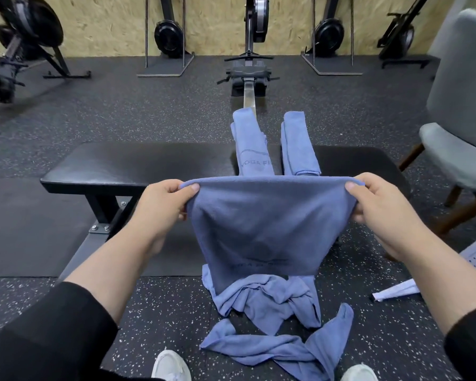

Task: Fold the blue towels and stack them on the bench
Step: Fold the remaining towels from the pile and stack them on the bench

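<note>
While your left hand point(164, 200) and right hand point(374, 200) pinch the towel's point(267, 226) top corners, it hangs crosswise before the bench point(116, 166).

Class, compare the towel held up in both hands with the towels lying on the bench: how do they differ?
The held towel hangs spread wide, pinched at its top corners by the left hand and right hand; the two bench towels lie folded into narrow strips. The held towel is in the air; the bench towels rest across the bench. All are the same blue.
</note>
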